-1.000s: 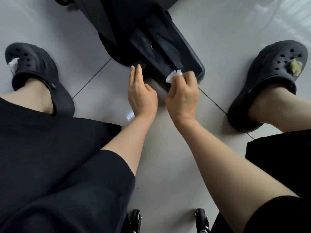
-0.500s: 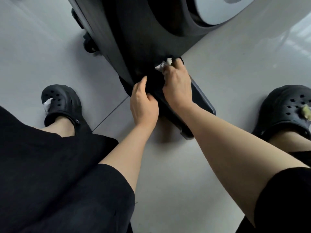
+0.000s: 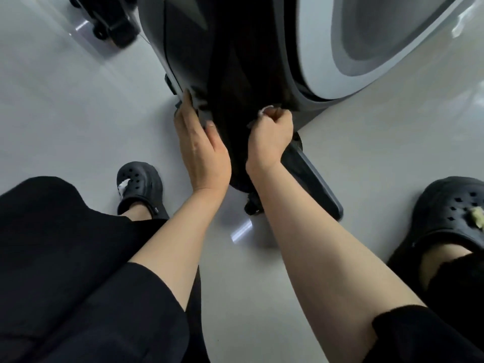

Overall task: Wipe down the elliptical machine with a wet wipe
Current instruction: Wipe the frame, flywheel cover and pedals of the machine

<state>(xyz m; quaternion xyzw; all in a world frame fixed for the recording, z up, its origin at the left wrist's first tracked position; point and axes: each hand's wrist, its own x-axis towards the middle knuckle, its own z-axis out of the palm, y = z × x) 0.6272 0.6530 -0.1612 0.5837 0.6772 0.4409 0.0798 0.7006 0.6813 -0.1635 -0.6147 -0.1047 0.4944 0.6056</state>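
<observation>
A person's right hand point(image 3: 271, 134) bunches a wet wipe point(image 3: 265, 110) against the elliptical machine point(image 3: 235, 61)'s dark lower housing, while the left hand point(image 3: 200, 148) rests flat, fingers straight, beside it. The wipe looks limp and light, best kept wadded; the floor-standing machine appears heavy and rigid.

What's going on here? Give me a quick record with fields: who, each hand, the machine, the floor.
who: a person crouched in black clogs
right hand: grips a white wet wipe against the elliptical machine
left hand: fingers straight, resting on the machine's black casing
floor: pale glossy tiles
</observation>
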